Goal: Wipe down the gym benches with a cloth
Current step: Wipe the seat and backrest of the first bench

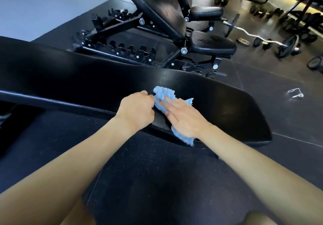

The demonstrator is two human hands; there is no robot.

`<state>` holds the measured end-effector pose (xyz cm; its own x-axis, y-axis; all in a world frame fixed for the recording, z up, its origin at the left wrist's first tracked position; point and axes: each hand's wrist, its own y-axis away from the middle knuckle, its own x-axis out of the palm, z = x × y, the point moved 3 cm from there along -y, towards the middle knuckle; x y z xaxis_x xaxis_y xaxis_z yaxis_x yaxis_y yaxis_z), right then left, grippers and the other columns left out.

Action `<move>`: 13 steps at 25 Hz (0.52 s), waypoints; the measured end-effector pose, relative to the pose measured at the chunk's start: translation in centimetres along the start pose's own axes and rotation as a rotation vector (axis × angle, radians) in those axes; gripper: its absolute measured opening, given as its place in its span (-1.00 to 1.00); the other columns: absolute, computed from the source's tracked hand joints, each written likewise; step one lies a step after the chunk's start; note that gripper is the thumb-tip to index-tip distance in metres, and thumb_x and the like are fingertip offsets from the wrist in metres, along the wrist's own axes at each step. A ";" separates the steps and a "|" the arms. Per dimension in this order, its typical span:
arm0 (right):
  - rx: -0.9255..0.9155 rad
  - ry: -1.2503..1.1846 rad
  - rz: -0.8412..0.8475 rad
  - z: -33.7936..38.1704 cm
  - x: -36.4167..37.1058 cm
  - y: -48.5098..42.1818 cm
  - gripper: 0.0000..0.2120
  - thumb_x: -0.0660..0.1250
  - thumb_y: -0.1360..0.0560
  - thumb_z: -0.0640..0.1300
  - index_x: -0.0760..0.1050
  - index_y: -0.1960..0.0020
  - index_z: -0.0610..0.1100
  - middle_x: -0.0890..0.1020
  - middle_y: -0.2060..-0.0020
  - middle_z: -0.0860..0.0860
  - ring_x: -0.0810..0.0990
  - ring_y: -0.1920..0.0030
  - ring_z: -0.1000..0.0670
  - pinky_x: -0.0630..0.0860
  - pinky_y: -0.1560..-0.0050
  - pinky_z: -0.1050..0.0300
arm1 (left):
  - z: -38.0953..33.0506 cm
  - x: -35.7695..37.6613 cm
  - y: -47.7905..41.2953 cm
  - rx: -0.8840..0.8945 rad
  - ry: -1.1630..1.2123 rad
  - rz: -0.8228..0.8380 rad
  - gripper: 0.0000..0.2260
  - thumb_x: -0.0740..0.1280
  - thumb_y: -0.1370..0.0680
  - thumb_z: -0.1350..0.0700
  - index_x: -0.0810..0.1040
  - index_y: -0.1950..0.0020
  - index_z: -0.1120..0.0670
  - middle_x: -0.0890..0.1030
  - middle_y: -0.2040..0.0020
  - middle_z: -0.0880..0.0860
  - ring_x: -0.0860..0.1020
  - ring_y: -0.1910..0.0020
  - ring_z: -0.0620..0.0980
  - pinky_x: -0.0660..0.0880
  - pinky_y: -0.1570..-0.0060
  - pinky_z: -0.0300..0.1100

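Blue cloth (164, 94) lies on the right part of the flat black bench (87, 78), one corner hanging over its near edge. The right hand (185, 118) presses it down with straight fingers, while the left hand (136, 109), just to its left, pinches the cloth's edge with curled fingers

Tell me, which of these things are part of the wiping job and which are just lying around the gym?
In the job: blue cloth; flat bench under it; left hand pinching the cloth; right hand pressing flat on it; incline bench behind, likely next.
Lying about: curl bar; dumbbells; loose metal clip.
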<state>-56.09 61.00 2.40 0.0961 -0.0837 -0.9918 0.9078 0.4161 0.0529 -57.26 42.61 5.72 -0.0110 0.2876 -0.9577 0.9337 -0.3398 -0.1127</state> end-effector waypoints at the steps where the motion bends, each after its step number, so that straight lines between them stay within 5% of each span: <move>1: 0.006 0.018 -0.007 -1.6 -0.3 -1.2 -0.48 -0.18 -0.68 0.08 0.14 -0.61 0.13 0.24 -0.59 0.07 0.28 -0.52 -0.10 0.17 -0.54 -0.09 | 0.0 -0.1 -0.2 -0.003 -0.014 0.014 -0.85 0.28 -0.56 0.08 0.60 -0.07 0.03 0.53 -0.01 -0.02 0.46 0.14 0.03 0.53 0.10 -0.07; 4: 0.204 0.065 -0.057 -7.1 -0.8 -7.0 -0.52 -0.15 -0.69 -0.02 0.23 -0.56 -0.02 0.35 -0.51 -0.04 0.40 -0.36 -0.19 0.30 -0.38 -0.17 | 0.5 -0.1 -0.6 -0.009 0.008 0.038 -0.84 0.30 -0.56 0.03 0.62 -0.09 -0.02 0.54 -0.03 -0.07 0.56 0.07 0.04 0.57 0.04 -0.05; 8: 0.547 0.006 -0.059 -9.3 -0.4 -12.3 -0.49 -0.19 -0.70 -0.02 0.11 -0.62 -0.06 0.17 -0.61 -0.07 0.18 -0.55 -0.23 0.12 -0.53 -0.22 | 1.0 0.2 -0.7 -0.025 0.051 0.060 -0.81 0.34 -0.53 -0.06 0.60 -0.11 -0.07 0.55 -0.07 -0.11 0.58 0.03 0.01 0.56 0.00 -0.07; 13: 0.332 -0.058 -0.081 -3.5 -0.1 -7.3 -0.47 -0.17 -0.72 0.07 0.03 -0.66 -0.03 0.07 -0.64 -0.05 0.05 -0.62 -0.16 -0.05 -0.60 -0.14 | 0.5 -0.3 -1.3 -0.026 0.020 0.092 -0.78 0.37 -0.49 -0.09 0.59 -0.09 -0.06 0.55 -0.07 -0.11 0.57 0.03 0.00 0.55 0.00 -0.09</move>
<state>-64.10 61.14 1.74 0.0327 -0.1596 -0.9866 0.9958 0.0899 0.0185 -58.70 42.52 6.02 0.0819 0.2747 -0.9580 0.9395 -0.3421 -0.0178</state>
